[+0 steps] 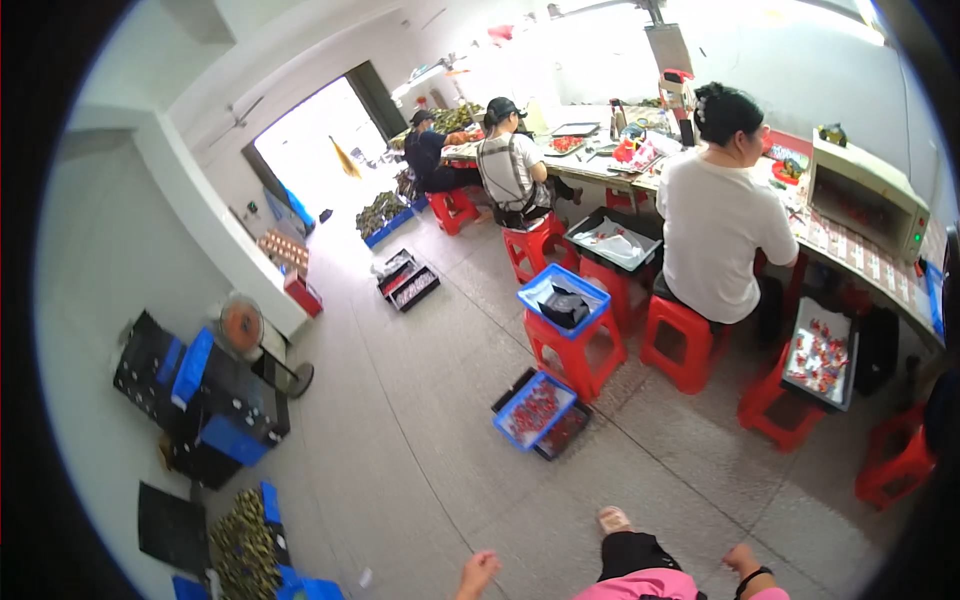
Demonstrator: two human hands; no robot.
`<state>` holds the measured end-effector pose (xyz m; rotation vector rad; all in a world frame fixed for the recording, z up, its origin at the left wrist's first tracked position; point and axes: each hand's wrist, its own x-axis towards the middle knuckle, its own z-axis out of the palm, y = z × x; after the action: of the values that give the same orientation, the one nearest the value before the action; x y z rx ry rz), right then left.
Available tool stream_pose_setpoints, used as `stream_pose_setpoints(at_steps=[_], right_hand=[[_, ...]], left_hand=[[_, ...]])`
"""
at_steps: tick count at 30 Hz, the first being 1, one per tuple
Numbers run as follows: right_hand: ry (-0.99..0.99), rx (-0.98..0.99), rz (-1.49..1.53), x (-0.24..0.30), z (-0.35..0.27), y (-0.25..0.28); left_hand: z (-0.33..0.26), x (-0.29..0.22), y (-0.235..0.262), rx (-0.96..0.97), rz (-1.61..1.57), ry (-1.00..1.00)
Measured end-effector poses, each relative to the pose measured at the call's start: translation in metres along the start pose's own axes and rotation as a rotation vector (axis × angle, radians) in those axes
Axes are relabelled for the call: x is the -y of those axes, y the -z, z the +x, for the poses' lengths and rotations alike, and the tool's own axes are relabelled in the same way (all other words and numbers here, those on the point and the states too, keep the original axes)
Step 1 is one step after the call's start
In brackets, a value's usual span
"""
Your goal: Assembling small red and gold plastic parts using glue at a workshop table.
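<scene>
At the lower edge our left hand point(478, 572) hung with its fingers loosely curled and nothing in it that we could see. Our right hand point(742, 558), with a dark band at the wrist, sat so close to the rim that we could not tell whether it was open or closed, though nothing showed in it either. Between them our foot point(612, 520) was set forward on the bare floor point(420, 470). We judged the step to be a walk across the room with both hands free. The nearest thing to them was the blue tray point(535, 410) of small red pieces, lying on the floor ahead and well apart from both hands, with a black tray point(566, 432) touching its right side. To do this well, we thought it best to keep to the open floor left of the trays, because they lay low where a foot could catch them. Any reach down ought to take the blue tray by its rim with both hands, level, since the loose pieces looked ready to slide. Just behind stood a red stool point(574, 352) carrying a blue bin point(535, 292) with something dark in it. A person in white point(716, 230) sat beyond on another stool at the counter point(868, 262), so we would have passed with room to spare. Farther off two more people sat near the bright doorway point(310, 150).
</scene>
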<state>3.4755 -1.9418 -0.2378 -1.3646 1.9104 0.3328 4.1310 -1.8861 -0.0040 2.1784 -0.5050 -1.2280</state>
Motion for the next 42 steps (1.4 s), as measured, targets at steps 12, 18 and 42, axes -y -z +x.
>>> stream_pose_setpoints(at_steps=[12,18,42], right_hand=[[0.580,-0.218,0.185,0.595,0.119,0.137],[0.512,0.013,0.591,0.853,0.055,0.149],[0.402,-0.445,1.248,1.225,0.226,0.396]], left_hand=[[0.168,0.032,0.247,-0.033,-0.084,0.256],[0.367,-0.012,0.429,-0.038,0.134,0.106],[0.818,-0.745,0.294,0.781,0.383,-0.583]])
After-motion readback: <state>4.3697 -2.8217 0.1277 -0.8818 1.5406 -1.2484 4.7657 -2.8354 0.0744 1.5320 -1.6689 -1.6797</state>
